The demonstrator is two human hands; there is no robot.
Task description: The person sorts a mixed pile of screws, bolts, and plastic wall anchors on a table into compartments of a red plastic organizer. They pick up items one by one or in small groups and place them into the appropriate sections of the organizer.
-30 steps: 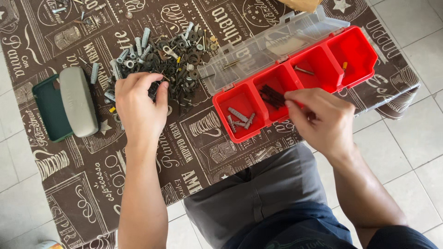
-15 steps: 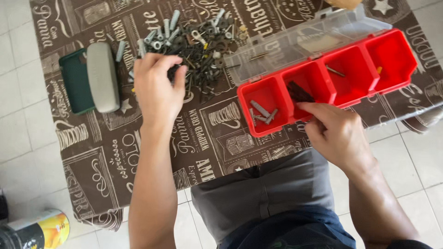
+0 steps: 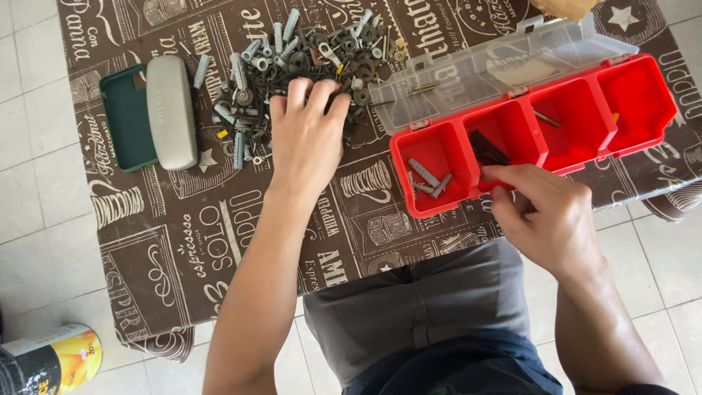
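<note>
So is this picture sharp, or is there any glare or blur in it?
Head view: even, soft daylight, shadows faint. The clear lid of the red organizer box shows pale glare. Left hand, right hand and hardware pile look sharp, barely blurred.

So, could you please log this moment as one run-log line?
left hand: on hardware pile | right hand: at red organizer box front rim | lid: open

Head view, steeply down, near table [image 3: 183, 241]
</note>
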